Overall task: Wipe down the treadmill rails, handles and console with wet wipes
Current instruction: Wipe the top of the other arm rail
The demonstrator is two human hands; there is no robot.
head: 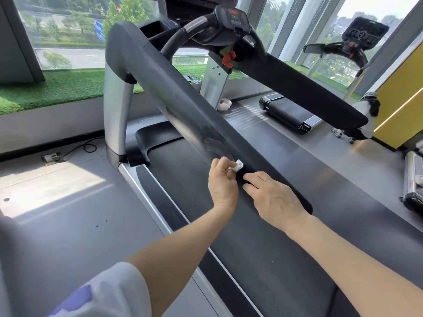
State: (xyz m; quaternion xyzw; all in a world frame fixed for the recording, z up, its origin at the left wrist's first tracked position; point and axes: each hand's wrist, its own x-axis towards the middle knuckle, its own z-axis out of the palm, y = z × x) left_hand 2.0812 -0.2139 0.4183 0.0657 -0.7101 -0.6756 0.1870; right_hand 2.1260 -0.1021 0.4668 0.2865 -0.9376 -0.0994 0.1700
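The treadmill's left rail (174,94) is a long dark padded bar running from the upper left down to the centre. My left hand (223,184) pinches a small crumpled white wet wipe (238,165) against the rail's lower part, where a damp smear shows. My right hand (270,197) rests with straight fingers on the rail's near end, just right of the wipe. The right rail (309,88) runs parallel behind. The console (233,19) with curved handles (178,40) sits at the top.
The black running belt (183,179) lies under the left rail. A red safety clip (229,58) hangs below the console. Other treadmills (290,115) stand to the right, next to a yellow wall (402,92). A floor socket with a cable (52,157) is at left. Windows are ahead.
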